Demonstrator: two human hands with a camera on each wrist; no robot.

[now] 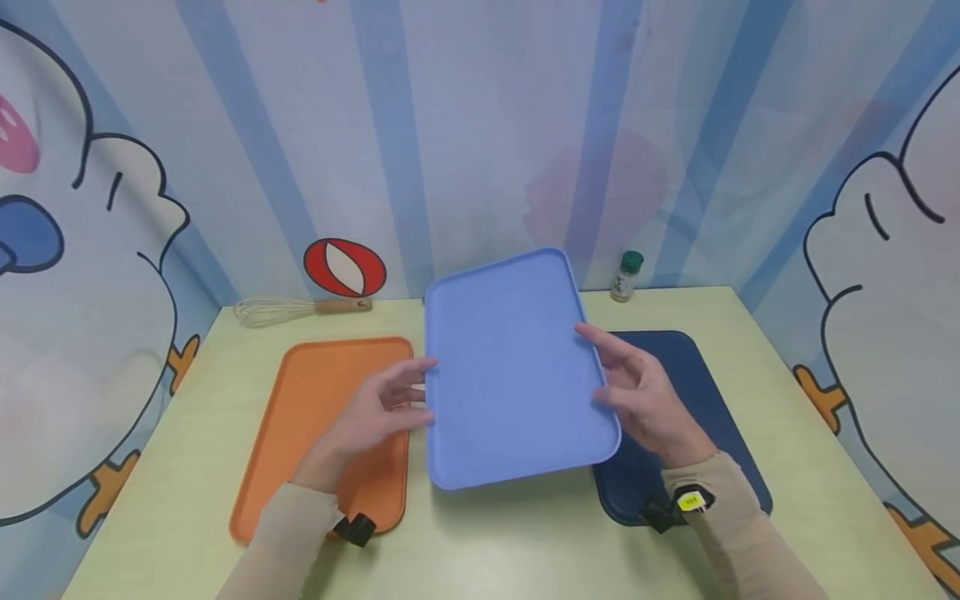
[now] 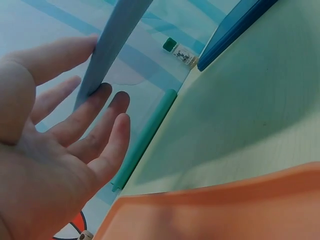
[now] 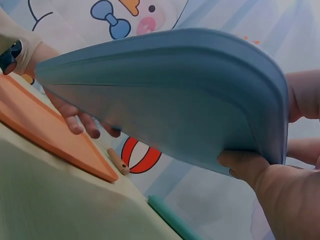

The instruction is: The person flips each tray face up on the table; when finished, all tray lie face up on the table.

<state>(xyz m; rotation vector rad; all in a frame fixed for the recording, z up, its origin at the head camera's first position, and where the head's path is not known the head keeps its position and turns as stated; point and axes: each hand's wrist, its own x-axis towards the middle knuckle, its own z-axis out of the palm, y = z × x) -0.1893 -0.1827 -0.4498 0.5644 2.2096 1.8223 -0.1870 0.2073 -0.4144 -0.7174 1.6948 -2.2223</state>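
Note:
A light blue tray (image 1: 510, 367) is held tilted above the middle of the table, its shadow falling on the tabletop below. My left hand (image 1: 378, 410) pinches its left edge, thumb on one side and fingers on the other, as the left wrist view also shows. At the opposite edge, my right hand (image 1: 647, 400) grips the rim between thumb and fingers. The underside of the tray (image 3: 165, 110) faces the right wrist camera. Beneath my left forearm lies an orange tray (image 1: 322, 400); a dark blue tray (image 1: 701, 408) lies under my right one, partly covered by it.
A whisk (image 1: 300, 308) with a wooden handle lies at the back left. Toward the back right stands a small green-capped jar (image 1: 626, 277). Along the table's back edge runs a green rod (image 2: 150, 135), mostly hidden behind the raised tray in the head view. A printed curtain (image 1: 487, 125) hangs behind.

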